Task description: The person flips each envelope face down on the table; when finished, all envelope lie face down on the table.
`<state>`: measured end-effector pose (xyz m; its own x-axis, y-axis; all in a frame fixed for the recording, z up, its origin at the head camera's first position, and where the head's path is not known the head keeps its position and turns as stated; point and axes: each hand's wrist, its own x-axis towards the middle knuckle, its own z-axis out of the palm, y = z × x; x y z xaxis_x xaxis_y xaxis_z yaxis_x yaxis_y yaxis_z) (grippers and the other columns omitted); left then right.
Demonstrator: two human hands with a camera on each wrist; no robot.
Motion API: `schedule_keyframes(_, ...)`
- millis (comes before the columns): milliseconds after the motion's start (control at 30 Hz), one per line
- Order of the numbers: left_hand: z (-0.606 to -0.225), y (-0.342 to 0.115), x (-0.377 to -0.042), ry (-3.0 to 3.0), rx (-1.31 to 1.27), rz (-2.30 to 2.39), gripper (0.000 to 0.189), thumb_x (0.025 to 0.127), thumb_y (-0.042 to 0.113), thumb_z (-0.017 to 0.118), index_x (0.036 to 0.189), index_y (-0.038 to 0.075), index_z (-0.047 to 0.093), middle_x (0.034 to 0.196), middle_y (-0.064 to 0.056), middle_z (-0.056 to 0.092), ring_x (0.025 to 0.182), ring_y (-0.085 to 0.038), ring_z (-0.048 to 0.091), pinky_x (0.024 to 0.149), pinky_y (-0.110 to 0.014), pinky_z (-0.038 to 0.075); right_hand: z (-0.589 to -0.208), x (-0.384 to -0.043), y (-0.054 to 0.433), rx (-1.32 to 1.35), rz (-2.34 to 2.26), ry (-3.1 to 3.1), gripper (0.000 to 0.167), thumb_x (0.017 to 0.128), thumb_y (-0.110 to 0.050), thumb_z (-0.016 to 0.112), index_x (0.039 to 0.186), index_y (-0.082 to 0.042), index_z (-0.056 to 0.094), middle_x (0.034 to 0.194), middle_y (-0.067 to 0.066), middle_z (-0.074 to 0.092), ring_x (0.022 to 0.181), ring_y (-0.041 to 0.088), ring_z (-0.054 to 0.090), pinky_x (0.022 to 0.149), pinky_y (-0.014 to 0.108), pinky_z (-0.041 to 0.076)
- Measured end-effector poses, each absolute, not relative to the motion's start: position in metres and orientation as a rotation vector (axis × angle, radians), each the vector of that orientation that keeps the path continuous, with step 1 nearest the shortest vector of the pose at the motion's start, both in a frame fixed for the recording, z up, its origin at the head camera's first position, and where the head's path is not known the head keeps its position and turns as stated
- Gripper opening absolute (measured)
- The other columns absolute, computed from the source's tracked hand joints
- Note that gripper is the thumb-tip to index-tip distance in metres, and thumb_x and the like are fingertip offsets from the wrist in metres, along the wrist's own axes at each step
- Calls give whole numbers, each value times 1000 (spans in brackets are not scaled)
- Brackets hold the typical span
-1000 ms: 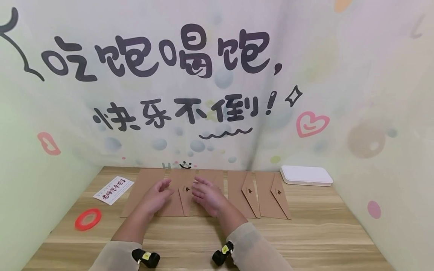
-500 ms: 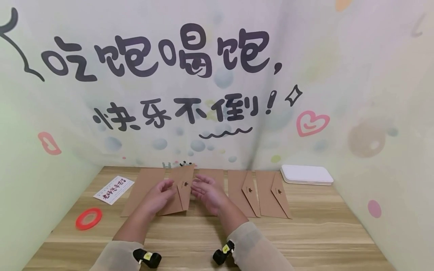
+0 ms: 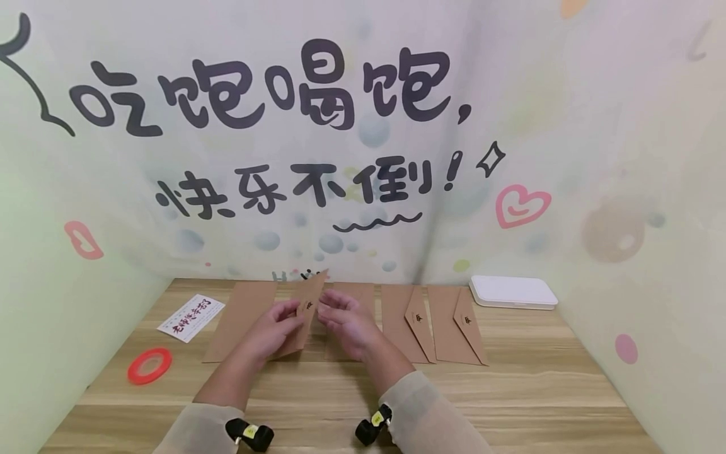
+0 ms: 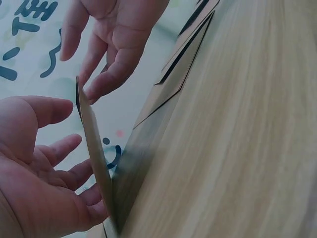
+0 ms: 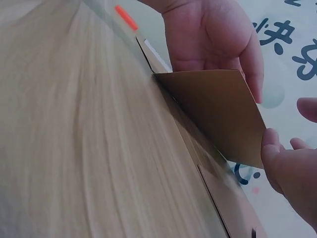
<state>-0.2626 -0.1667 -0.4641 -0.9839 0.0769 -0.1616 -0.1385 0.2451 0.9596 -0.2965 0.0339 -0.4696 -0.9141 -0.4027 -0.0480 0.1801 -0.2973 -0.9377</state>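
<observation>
A brown kraft-paper envelope point(image 3: 311, 291) with a small dark print on its flap is second from the left in a row of envelopes. Its right side is raised, so it leans up off the table. My right hand point(image 3: 351, 325) pinches that raised edge between thumb and fingertips, as the envelope point(image 5: 213, 109) in the right wrist view shows. On the flap side, my left hand point(image 3: 275, 328) has loosely bent, spread fingers; in the left wrist view its lower fingertips meet the envelope point(image 4: 96, 146). The plain side of the envelope faces right.
More brown envelopes lie flat: one at the left end point(image 3: 246, 302), one behind my right hand point(image 3: 360, 293), and two to the right, the nearer one point(image 3: 394, 328) showing its flap. A written card point(image 3: 190, 318), a red tape roll point(image 3: 149, 366) and a white case point(image 3: 513, 294) flank them.
The second envelope has gone from lying flat to leaning up, its right edge lifted and tipped to the left. My left hand has shifted slightly right; the other envelopes stay put.
</observation>
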Motion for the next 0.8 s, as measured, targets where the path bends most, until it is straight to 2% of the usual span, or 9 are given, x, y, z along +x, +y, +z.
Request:
schedule_keyframes(167, -462, -166, -261, 2281, -55, 1866, 55, 110, 33, 60, 159, 11, 48, 167, -16, 45, 151, -34, 45, 125, -54, 40, -467, -288, 28, -389, -2150, 1671, 61, 100, -3, 68, 158, -1, 48, 162, 18, 49, 129, 20, 62, 104, 25, 55)
schedule_keyframes(333, -458, -166, -259, 2271, -84, 1868, 57, 110, 44, 58, 160, 18, 48, 162, -10, 49, 138, -28, 50, 114, -43, 45, -463, -278, 22, -436, -2044, 1762, 70, 99, -5, 71, 163, -10, 44, 163, 13, 48, 135, 22, 58, 102, 25, 54)
schedule_keyframes(467, -457, -165, -258, 2239, -83, 1905, 59, 110, 46, 57, 162, 20, 46, 168, -8, 44, 148, -31, 46, 117, -48, 46, -461, -274, 20, -441, -2016, 1762, 74, 99, -7, 72, 166, -15, 41, 164, 12, 48, 131, 20, 61, 103, 28, 55)
schedule_keyframes(600, -457, -164, -258, 2164, -76, 2001, 59, 110, 42, 58, 162, 17, 45, 170, -10, 42, 156, -35, 42, 121, -53, 47, -460, -273, 18, -436, -2007, 1735, 73, 101, -12, 71, 167, -20, 39, 166, 13, 44, 128, 19, 64, 105, 32, 57)
schedule_keyframes(667, -457, -163, -257, 2153, -87, 2030, 58, 110, 41, 58, 161, 15, 46, 169, -11, 43, 156, -35, 43, 119, -52, 51, -460, -273, 17, -450, -1999, 1729, 73, 102, -14, 70, 167, -21, 38, 168, 14, 42, 131, 20, 63, 108, 35, 57)
schedule_keyframes(800, -454, -163, -256, 2168, -91, 2081, 56, 111, 34, 58, 161, 10, 47, 166, -14, 48, 151, -35, 49, 110, -41, 59, -460, -271, 17, -467, -1974, 1748, 67, 103, -17, 69, 165, -26, 44, 169, 13, 43, 138, 24, 60, 111, 40, 56)
